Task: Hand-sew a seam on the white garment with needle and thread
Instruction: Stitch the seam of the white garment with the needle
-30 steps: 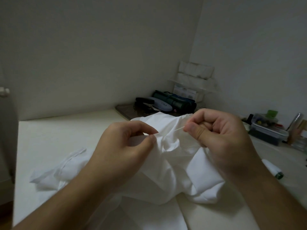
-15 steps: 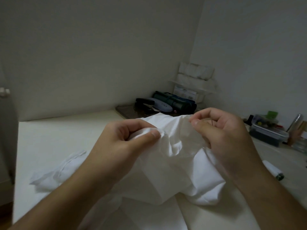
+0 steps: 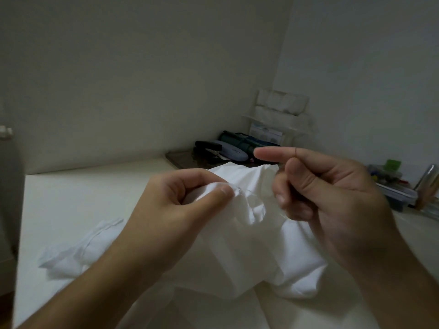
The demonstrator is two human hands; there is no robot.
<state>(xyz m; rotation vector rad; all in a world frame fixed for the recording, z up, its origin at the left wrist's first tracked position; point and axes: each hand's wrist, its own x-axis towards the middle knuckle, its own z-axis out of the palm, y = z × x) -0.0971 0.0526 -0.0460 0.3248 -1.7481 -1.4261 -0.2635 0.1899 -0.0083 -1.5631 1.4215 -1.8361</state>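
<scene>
White garment (image 3: pixel 251 236): bunched in a soft heap on the tabletop (image 3: pixel 78 198), near edge, between the two hands; one loose end trails off to the left.
Handling: judged light, limp and easily creased; it will slump wherever unsupported, so take hold at the fold just beside the stitch line and keep it taut.
Thread (image 3: pixel 249 191): a fine, pale strand running from the pinched fold toward the right hand; faint, likely to tangle or snap if jerked.
Needle: too small to make out with certainty.
Left hand (image 3: pixel 180 205): thumb and forefinger pinching a fold of the garment.
Right hand (image 3: pixel 325 193): forefinger straight, pointing left; thumb and remaining fingers curled; whether they pinch the needle or thread cannot be told.
Clear lidded box (image 3: pixel 392 188): right, near the wall, holding small coloured items, indistinct.
Dark tray (image 3: pixel 180 160): far corner, carrying a stapler, a grey case and a dark green pouch.
</scene>
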